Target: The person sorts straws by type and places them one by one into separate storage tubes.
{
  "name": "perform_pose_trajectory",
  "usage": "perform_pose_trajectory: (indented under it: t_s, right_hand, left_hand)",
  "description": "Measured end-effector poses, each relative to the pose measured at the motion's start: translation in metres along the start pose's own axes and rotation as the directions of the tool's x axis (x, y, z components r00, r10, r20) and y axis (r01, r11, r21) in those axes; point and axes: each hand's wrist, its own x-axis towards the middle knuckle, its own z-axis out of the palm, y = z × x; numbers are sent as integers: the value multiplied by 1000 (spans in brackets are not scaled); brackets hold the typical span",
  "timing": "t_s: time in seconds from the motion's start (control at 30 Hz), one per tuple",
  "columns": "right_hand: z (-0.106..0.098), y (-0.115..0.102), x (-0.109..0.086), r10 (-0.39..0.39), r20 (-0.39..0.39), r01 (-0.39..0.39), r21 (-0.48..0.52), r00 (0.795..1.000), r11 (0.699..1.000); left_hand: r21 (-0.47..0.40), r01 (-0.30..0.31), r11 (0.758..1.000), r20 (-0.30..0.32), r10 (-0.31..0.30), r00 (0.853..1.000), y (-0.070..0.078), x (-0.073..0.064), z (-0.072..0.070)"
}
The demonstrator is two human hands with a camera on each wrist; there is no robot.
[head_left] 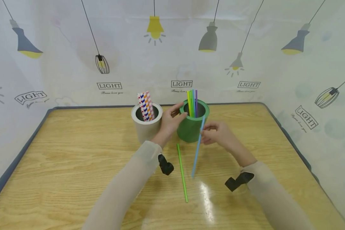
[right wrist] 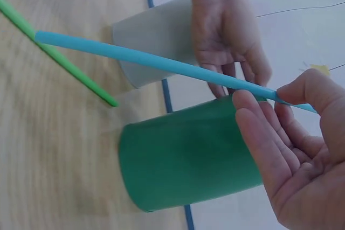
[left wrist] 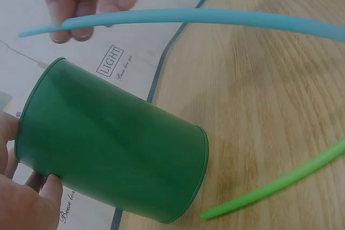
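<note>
My right hand point(head_left: 215, 134) pinches a light blue straw point(head_left: 198, 150) near its upper end, between thumb and fingertips. The straw slants in front of the green can point(head_left: 188, 131), its lower end towards me. With thumb and fingers bent round the left of the rim, my left hand point(head_left: 169, 119) holds that can, which stands upright. Inside the can are several plain straws point(head_left: 191, 103) in yellow, green, blue and purple. A loose green straw point(head_left: 182, 174) lies on the table before the can and shows in the right wrist view too, as a green straw point(right wrist: 64, 60).
Just left of the green can stands a white can point(head_left: 145, 129), holding several patterned paper straws point(head_left: 146, 107). Both stand towards the far edge of the wooden table point(head_left: 74, 159). A cloth backdrop point(head_left: 126, 38) printed with lamps surrounds the table's back and sides.
</note>
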Motion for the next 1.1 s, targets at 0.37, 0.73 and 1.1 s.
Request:
perform_pose_trajectory:
  t_s: [0.37,0.73,1.1]
  right_hand:
    - [-17,-30,17,-47,-54,46,-33,997,998]
    - [-41,-66,44,-146,-185,126,-114,972,985]
    - [-55,-106,66,-196,-225,163,-156,954,974]
  left_hand:
    - [-9,1,1000,2,-1,1000,1,-2,-1]
    - [6,-4,1000,-4,4,1000,1,-1,-1]
    - [8,11,1000,-9,-11,1000,1,0,0]
